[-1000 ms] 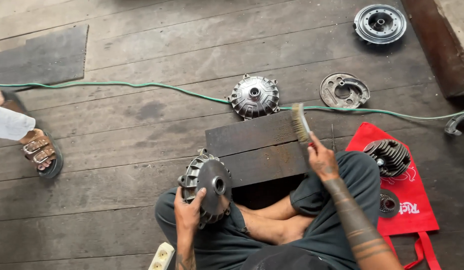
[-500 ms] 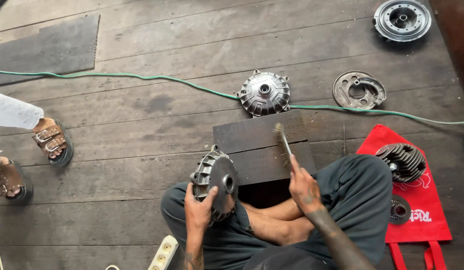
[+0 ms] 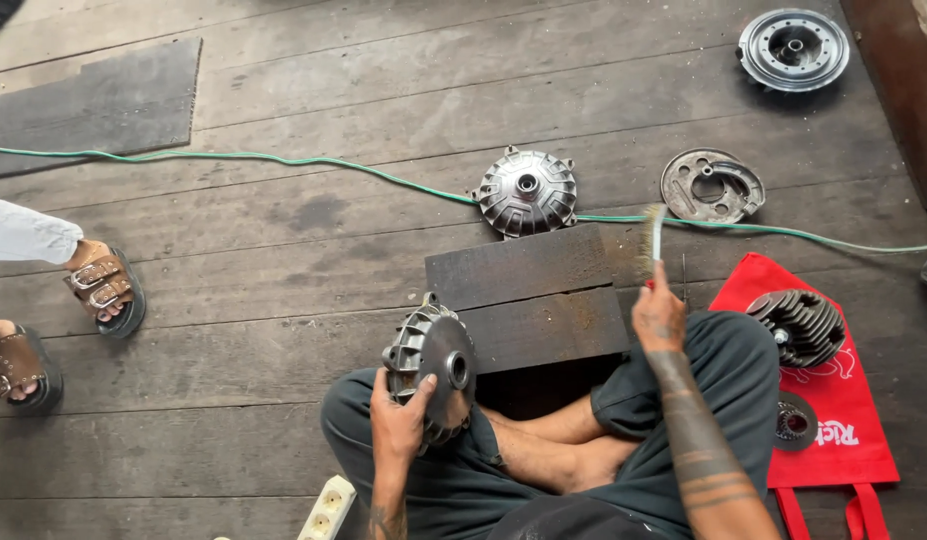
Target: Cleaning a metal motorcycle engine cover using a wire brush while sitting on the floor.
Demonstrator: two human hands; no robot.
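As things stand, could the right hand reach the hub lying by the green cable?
Probably yes: the right hand already holds a brush up beside the hub, with only a bare dark board between them.

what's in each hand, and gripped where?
Left hand holds the finned metal hub upright by its lower rim. Right hand grips the wire brush by its handle end, bristles up.

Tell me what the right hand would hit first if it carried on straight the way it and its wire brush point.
Probably the green cable just past the wire brush in the right hand; height above the floor is unclear, so it may pass over. The brake plate lies slightly right of that line.
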